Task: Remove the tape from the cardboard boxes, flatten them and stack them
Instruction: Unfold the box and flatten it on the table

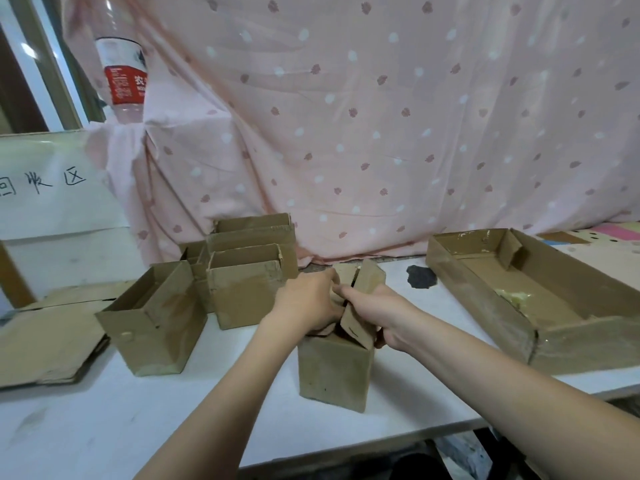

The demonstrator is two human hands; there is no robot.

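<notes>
A small upright cardboard box point(334, 372) stands on the white table point(104, 427) in front of me, its top flaps raised. My left hand point(306, 301) grips the left flaps at the box's top. My right hand point(384, 315) holds the right flap point(362, 306), which tilts up and outward. Several open boxes point(242, 271) stand in a cluster to the left, with one more open box point(156, 323) nearer me. Flattened cardboard point(45, 344) lies at the far left. Whether tape remains on the held box is not visible.
A long shallow cardboard tray point(540, 299) lies at the right with crumpled tape point(512, 297) inside. A pink dotted cloth point(381, 116) hangs behind. A plastic bottle point(123, 64) stands at the upper left above a white handwritten sign point(52, 181). The table's front edge runs just below my forearms.
</notes>
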